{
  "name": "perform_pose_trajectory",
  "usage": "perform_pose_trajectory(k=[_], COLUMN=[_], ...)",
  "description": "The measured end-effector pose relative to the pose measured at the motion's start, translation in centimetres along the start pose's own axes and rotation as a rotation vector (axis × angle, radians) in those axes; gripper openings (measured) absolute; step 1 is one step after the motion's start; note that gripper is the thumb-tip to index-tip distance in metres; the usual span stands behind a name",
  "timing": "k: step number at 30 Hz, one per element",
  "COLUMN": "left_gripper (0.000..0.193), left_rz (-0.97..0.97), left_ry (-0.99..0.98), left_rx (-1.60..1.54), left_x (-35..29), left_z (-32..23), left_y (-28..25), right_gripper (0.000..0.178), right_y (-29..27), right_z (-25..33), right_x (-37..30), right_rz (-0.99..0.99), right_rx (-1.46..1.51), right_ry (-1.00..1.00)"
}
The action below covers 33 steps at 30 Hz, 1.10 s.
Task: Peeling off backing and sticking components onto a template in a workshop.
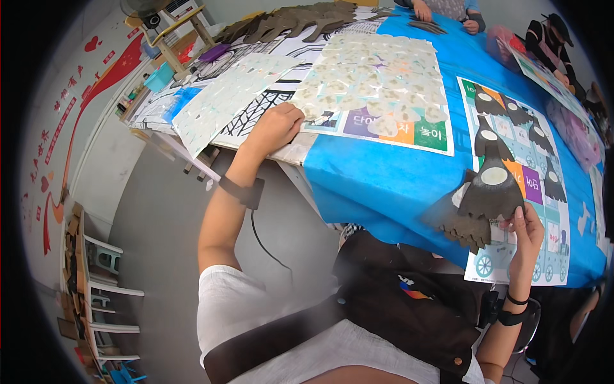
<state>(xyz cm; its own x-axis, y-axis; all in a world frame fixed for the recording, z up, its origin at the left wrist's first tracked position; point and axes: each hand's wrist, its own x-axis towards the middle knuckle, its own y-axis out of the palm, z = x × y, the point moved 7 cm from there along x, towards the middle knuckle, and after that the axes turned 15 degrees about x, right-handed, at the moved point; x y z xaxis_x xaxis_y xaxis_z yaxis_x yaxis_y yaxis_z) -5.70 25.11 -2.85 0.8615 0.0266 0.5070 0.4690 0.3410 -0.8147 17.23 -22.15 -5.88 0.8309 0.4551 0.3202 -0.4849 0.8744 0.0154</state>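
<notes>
My left hand (280, 131) rests with its fingers curled at the near left corner of a printed sheet (358, 130). Rows of off-white, blotchy patches (384, 73) cover most of that sheet; whatever the fingers pinch is hidden. On the right, my right hand (527, 227) pinches the edge of several dark grey, flat, scalloped pieces with white ovals (489, 195), fanned out over the table's near edge. Beneath them lies a second printed sheet (553, 253) with cart wheels drawn on it. More of the dark grey pieces (491, 144) lie spread on this sheet.
A blue cloth (364, 176) covers much of the table. Another patch-covered sheet (227, 96) overhangs its left edge. A heap of dark grey pieces (300, 19) lies at the back. Other people (551, 51) work across the table. Stools (109, 288) stand at the left wall.
</notes>
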Motion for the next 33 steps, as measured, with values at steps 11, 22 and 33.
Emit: perform_pose_trajectory(k=[11,22,33], left_gripper=[0.012,0.013,0.013], left_rz=[0.045,0.023,0.025], left_ry=[-0.005,-0.129,-0.388], left_rx=[-0.095,-0.108,-0.261], left_x=[0.2,-0.2,-0.1], left_z=[-0.2,1.2,2.1], left_y=[-0.6,0.7,1.2], right_gripper=[0.023,0.027,0.028], right_y=[0.0,2.4,2.5], right_z=[-1.8,0.7,1.5], right_x=[-2.3,-2.5,-2.4], right_rz=[-0.005,0.231,0.283], right_rx=[-0.076,-0.515,-0.647], right_ry=[0.320,0.212,0.147])
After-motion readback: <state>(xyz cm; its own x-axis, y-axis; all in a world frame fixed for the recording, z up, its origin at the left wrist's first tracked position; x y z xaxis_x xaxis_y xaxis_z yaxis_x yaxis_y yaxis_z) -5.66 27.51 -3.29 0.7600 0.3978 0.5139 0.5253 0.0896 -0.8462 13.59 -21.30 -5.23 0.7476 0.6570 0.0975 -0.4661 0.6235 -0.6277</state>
